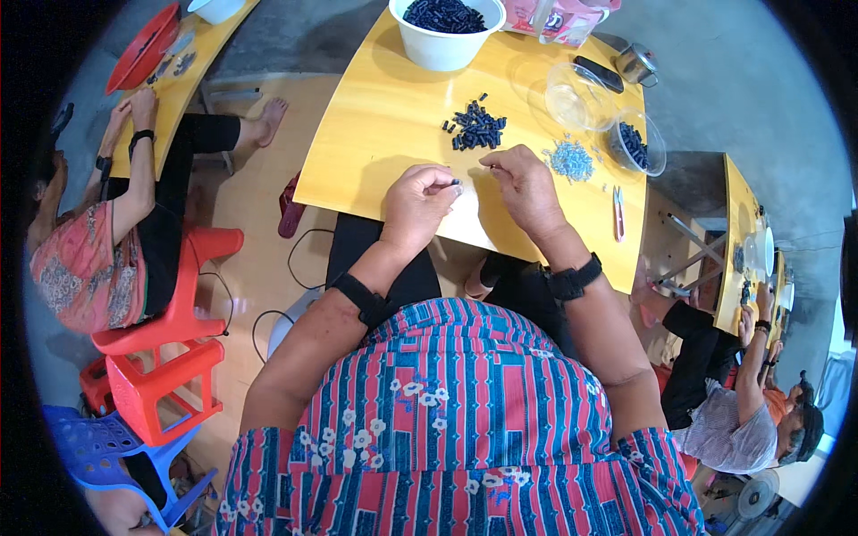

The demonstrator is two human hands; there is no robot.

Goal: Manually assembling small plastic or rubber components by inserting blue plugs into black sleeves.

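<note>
A small dark plastic piece (455, 182) is pinched in the fingertips of the left hand (416, 204), whose grip is clenched on it just above the near part of the yellow wooden tabletop (375, 125). The right hand (527, 186) is held just beside it, fingers curled together; whether anything is gripped there cannot be told, since the fingertips are turned away and whatever lies between them is too small to make out.

Beyond the hands, a loose heap of small dark plastic pieces (476, 128) is spread on the tabletop, and to its right a little pile of pale metal bits (571, 161) is seen. Bare tabletop is left to the left of the heap and between the hands and the near edge, which runs just under both wrists.

At the far edge a white plastic bowl filled with dark pieces (443, 34) is set, its top cut off by the picture's rim. Two clear plastic containers (608, 112) are placed near the right edge, one holding dark pieces, with a small red-handled snipper (618, 213) lying close to that edge. A small steel cup (636, 62) stands at the far right corner.

The lap and knees are hidden under the tabletop and the striped floral shirt (456, 420). Other people at neighbouring tables are only partly seen at both sides.
</note>
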